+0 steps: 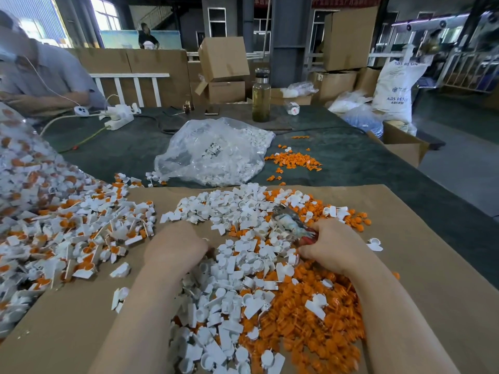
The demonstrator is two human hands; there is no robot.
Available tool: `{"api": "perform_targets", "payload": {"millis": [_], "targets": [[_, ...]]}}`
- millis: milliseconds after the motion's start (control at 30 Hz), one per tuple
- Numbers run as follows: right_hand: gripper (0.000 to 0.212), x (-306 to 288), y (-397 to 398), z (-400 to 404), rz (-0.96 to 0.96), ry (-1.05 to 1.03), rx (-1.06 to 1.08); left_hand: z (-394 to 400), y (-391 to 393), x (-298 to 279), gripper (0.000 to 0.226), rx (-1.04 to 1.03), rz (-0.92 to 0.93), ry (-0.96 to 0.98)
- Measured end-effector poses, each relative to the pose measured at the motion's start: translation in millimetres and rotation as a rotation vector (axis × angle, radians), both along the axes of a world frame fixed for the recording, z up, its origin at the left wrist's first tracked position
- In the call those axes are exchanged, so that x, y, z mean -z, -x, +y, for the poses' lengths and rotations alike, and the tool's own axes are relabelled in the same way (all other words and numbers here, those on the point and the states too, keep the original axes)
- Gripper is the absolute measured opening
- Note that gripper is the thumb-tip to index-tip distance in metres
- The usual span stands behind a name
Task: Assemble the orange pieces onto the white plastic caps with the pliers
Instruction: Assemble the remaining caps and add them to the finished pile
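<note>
The right hand [330, 245] curls around the red-handled pliers [293, 225], jaws over the heap, ready to press. The left hand [175, 247] rests on white caps [243, 255] beside orange pieces [310, 319] on the cardboard sheet [421, 265]; its grip I cannot tell.

Under our fingers lies a heap of white plastic caps [237, 265], and just right of them a bright orange mass of orange pieces [324, 325]. Our right hand [330, 245] grips pliers [293, 225] with red handles and a blurred grey-silver head. Beneath it all we see plain tan cardboard [421, 279]. Left of our left hand [175, 245] sits a mixed white-and-orange pile of assembled caps [67, 233]. Beyond our fingertips, a clear plastic bag [216, 152] of white parts rests on dark green cloth [351, 157].
</note>
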State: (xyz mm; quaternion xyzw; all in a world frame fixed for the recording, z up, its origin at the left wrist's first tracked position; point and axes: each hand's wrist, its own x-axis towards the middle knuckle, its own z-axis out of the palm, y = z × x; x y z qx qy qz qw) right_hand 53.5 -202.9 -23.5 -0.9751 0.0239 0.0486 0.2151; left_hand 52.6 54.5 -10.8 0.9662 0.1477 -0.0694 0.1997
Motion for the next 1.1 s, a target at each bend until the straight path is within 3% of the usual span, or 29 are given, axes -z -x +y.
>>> {"api": "perform_targets", "payload": {"millis": [133,233,367,500,567,733,1100], "targets": [[0.021,-1,0,3,0.029,-0.017,-0.004,-2,-1,3,0.02,-0.01,-0.025,-0.04],[0.016,-4,2,5,-0.042,-0.124,0.011,-5,1,1,0.011,-0.067,-0.184,0.039],[0.013,-8,5,16,-0.274,-0.446,0.055,-22,6,-10,0.012,-0.094,-0.456,0.451],[0.01,-15,9,33,-0.454,-0.659,0.037,-51,12,-17,0.01,-0.101,-0.42,1.056],[0.012,-18,12,39,-0.51,-0.746,0.018,-64,13,-18,0.011,-0.115,-0.396,1.213],[0.019,-19,15,48,-0.569,-0.842,-0.018,-74,15,-20,0.011,-0.125,-0.389,1.268],[0.013,-10,12,53,-0.664,-0.696,0.064,-79,19,-21,0.011,-0.117,-0.461,1.268]]}}
